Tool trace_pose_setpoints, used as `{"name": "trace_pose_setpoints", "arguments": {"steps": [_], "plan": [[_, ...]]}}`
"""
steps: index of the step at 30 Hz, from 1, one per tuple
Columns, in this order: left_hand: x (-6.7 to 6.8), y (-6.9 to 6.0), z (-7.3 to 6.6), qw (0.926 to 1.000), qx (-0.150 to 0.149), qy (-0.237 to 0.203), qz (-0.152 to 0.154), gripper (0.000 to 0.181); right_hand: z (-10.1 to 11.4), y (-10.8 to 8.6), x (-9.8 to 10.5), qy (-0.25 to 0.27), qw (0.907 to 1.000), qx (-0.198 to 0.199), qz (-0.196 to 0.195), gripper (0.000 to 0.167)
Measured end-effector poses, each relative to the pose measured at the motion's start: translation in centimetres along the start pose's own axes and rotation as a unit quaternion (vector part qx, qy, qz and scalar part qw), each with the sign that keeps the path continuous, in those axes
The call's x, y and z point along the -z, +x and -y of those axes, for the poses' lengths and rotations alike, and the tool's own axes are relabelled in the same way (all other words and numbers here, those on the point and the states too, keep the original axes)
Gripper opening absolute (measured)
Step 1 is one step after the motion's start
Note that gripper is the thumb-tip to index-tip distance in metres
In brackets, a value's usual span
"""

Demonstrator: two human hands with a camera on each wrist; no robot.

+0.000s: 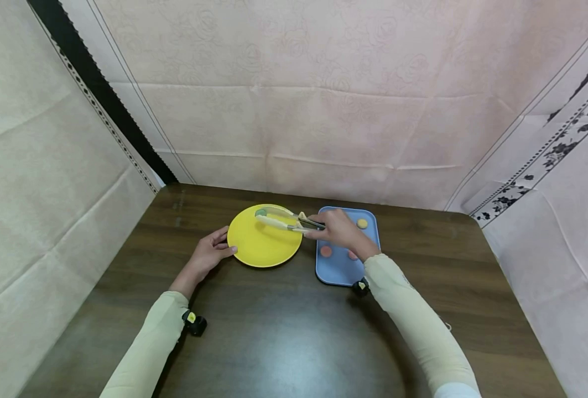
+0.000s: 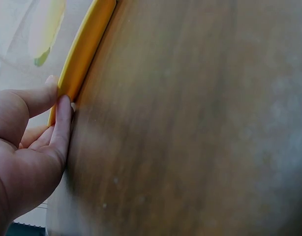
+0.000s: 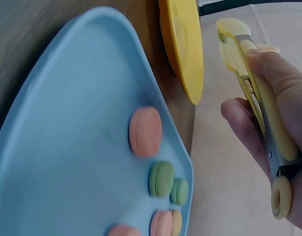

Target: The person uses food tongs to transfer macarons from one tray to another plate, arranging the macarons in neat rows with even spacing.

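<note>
My left hand (image 1: 209,254) pinches the near-left rim of a round yellow plate (image 1: 259,249), thumb on top and fingers beneath, as the left wrist view shows. In my right hand (image 1: 341,228) is a pair of tongs (image 1: 279,225) with pale tips, gripped between thumb and fingers. The tips hover over the plate's upper part with a small green macaron (image 1: 261,212) between them. Under the right hand lies a blue tray (image 1: 341,272). It bears several macarons, among them a yellow one (image 1: 362,224), a pink one (image 1: 326,251) and a green one (image 3: 161,178).
Plate and tray stand side by side towards the back of a dark wooden table (image 1: 274,331). Behind the table hangs a pale patterned cloth (image 1: 298,110), with further cloths on both sides. A camera (image 1: 194,323) is strapped to the left wrist.
</note>
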State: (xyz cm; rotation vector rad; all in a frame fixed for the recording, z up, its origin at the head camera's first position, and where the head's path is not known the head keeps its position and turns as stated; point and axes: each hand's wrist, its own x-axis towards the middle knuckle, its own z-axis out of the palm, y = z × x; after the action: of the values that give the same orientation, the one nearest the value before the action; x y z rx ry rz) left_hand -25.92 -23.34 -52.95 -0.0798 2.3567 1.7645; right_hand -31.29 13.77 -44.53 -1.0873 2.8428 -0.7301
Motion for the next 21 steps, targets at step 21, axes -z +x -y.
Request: {"name": "trace_pose_setpoints", "arguments": {"steps": [21], "plan": [[0.0,-0.3,-0.1,0.9999,-0.01,-0.009,-0.003,0.078,0.8,2.7,-2.8,0.007,0.9982,-0.035,0.048,0.055]]}}
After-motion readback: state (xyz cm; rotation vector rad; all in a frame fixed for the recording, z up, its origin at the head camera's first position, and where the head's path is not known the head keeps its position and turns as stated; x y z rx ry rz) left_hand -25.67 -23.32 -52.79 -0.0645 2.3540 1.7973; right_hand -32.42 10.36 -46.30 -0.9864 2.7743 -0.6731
